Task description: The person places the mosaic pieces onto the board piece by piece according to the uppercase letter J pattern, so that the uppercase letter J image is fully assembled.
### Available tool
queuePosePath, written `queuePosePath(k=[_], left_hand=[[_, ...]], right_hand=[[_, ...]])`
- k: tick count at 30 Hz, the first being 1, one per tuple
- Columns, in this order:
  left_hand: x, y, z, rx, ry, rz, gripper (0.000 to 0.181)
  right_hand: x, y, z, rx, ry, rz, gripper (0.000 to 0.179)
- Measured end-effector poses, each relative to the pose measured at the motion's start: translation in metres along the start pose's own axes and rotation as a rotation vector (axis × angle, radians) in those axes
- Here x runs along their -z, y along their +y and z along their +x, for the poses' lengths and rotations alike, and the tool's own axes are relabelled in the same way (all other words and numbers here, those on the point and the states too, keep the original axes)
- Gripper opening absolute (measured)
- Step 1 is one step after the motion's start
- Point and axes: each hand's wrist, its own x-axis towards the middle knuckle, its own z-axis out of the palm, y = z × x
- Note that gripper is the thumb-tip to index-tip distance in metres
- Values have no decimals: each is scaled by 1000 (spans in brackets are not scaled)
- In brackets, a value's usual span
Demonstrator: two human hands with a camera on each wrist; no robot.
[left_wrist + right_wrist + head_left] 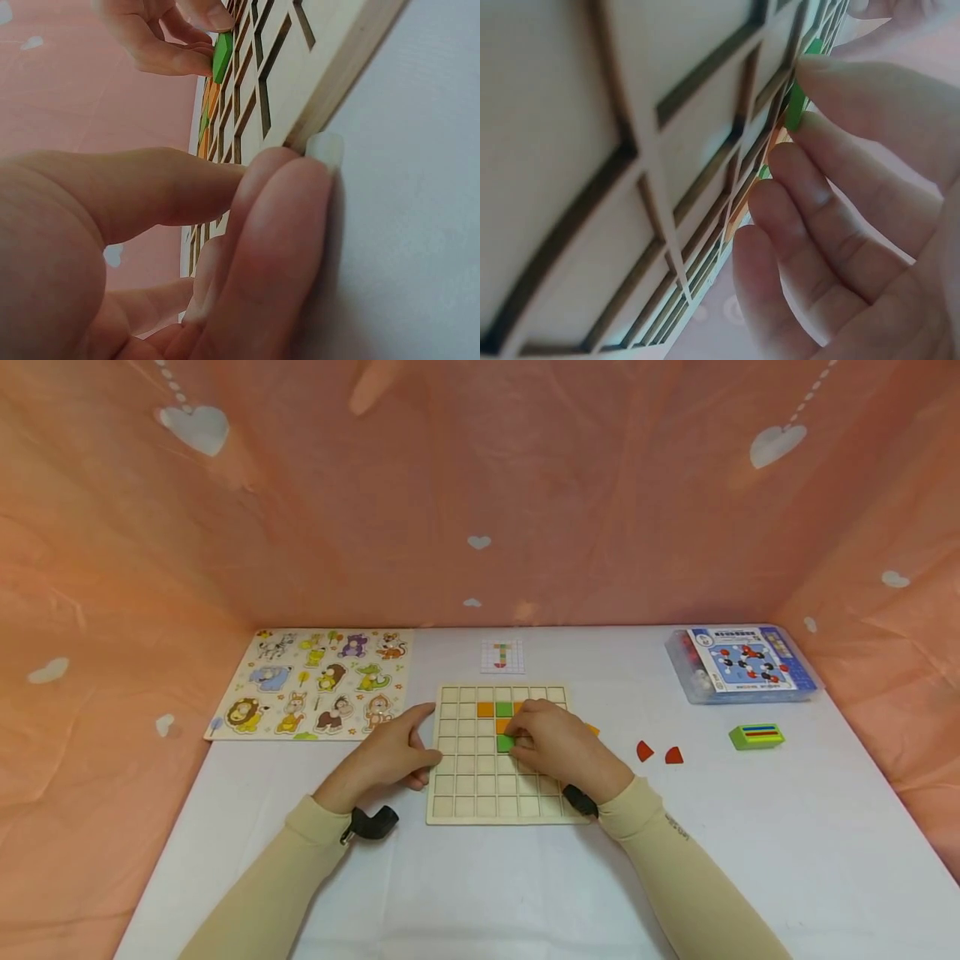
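A pale wooden grid board (467,810) lies flat on the table. My left hand (393,749) grips its left edge, with the thumb and bent fingertips at the rim in the left wrist view. My right hand (558,745) pinches a green square tile (798,101) between thumb and index finger, tilted over a cell of the board. Above it, an orange tile (486,710) and another green tile (503,709) sit in the upper cells. More orange shows beside and below them, partly hidden by the right hand.
Behind the board lies a small card (513,657) with a coloured grid pattern. An animal puzzle board (318,685) is at the left. Two red wedge pieces (644,751) lie to the right, near a green box (757,737) and a plastic case (742,667).
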Motion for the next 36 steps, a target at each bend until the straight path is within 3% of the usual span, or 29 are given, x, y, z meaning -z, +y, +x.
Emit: queuePosePath(k=[22,36], left_hand=[[5,5,-4,0,-14,20,90],[3,6,-3,0,-16,19,89]], right_hand=[[1,-3,3,18,4,-15,18],[13,19,-9,-80,15,34,25]])
